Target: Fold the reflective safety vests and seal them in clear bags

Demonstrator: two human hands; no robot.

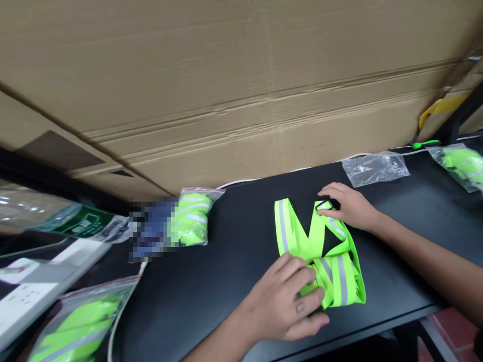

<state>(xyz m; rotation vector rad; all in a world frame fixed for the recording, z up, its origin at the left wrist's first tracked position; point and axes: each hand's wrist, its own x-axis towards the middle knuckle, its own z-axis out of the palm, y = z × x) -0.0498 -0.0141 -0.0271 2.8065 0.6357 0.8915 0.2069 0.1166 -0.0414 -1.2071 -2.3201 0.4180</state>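
One creased tan cardboard backing (241, 75); one smooth black tabletop (230, 286). On it, one grey-striped neon-yellow fabric harness (342, 281), loops spread above a bundled end. Three neon-filled clear plastic bags (193, 218); one crumpled clear bag (375, 168). Left hand (281, 296) curled on the bundled end; right hand (349, 206) around one black rectangular buckle (324, 203). Either grip: cannot tell.

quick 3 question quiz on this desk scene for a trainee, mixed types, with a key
1. Which hand is at the black buckle of the yellow-green reflective strap?
2. True or false: that strap is sealed inside a plastic bag.
3. Fill in: the white power strip lies at the ____ side of the picture.

Key:
1. The right hand.
2. False; it lies unbagged on the black desktop.
3. Left.
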